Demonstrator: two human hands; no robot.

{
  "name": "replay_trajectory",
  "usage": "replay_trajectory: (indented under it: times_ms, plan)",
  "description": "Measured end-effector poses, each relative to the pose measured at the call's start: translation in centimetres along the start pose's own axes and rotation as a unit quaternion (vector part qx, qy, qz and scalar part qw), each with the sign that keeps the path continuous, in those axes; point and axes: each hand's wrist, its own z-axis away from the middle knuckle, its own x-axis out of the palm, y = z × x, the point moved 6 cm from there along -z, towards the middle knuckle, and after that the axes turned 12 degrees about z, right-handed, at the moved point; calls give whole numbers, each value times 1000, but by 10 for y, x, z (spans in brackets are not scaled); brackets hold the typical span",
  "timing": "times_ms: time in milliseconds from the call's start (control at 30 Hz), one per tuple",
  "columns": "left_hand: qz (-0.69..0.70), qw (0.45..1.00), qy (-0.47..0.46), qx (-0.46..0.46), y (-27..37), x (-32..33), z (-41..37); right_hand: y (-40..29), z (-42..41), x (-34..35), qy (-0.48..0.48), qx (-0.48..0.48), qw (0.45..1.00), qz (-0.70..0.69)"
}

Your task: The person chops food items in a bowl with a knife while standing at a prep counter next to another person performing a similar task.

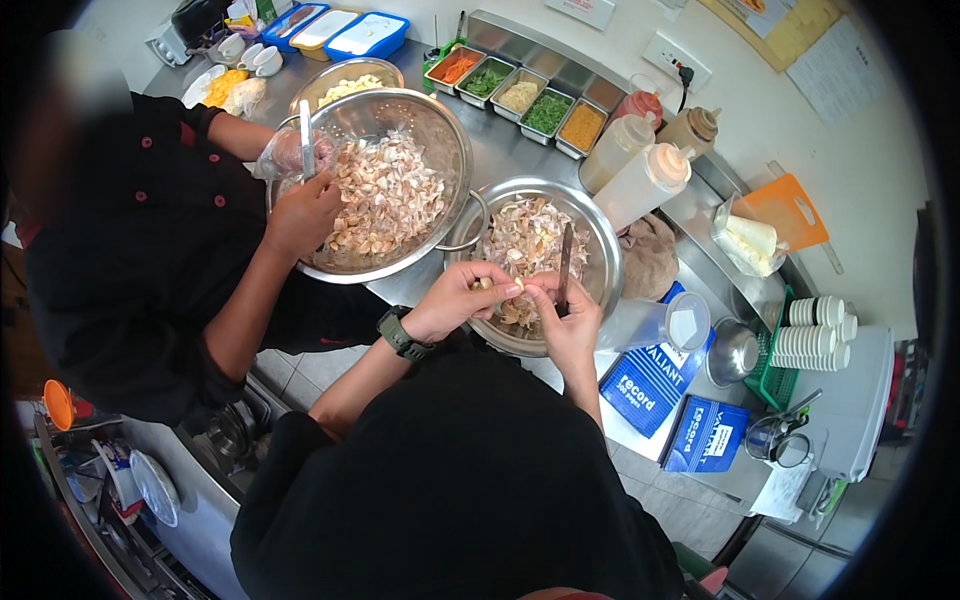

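Note:
Over the near rim of a steel bowl (611, 259) holding garlic cloves and papery skins (525, 232), my two hands meet. My left hand (461, 300), below a green wristwatch, pinches a small peeled garlic clove (518, 283) at its fingertips, with more cloves tucked in its curled fingers. My right hand (566, 311) touches the same clove with thumb and finger and grips a knife (565, 259), its dark blade pointing away from me. To the left stands a larger steel colander (457, 135) full of unpeeled cloves and skins.
A co-worker's hands (304, 214), one in a plastic glove, hold a knife at the colander. Behind it is a bowl of peeled cloves (349, 86). Steel tins of chopped vegetables (547, 112), squeeze bottles (645, 176), a brown cloth (649, 255) and blue record books (652, 382) lie around.

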Motion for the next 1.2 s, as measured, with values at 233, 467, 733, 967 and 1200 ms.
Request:
replay_trajectory:
  times_ms: [233, 467, 733, 967, 1200]
  plan:
    - [6, 1000, -10, -11, -2, 6, 1, 14, 6, 7, -16, 80, 991, -104]
    - [31, 999, -26, -14, -4, 6, 2, 22, 9, 7, -36, 168, 951, -258]
    - [0, 1000, -6, 15, 1, 6, 2, 15, 4, 0, -1, 105, 986, -131]
    - [-250, 947, 24, 199, 19, 8, 5, -1, 0, -2, 14, 17, 999, 38]
    - [-38, 998, 35, 39, 3, -1, 3, -1, 4, 3, -49, 67, 994, -64]
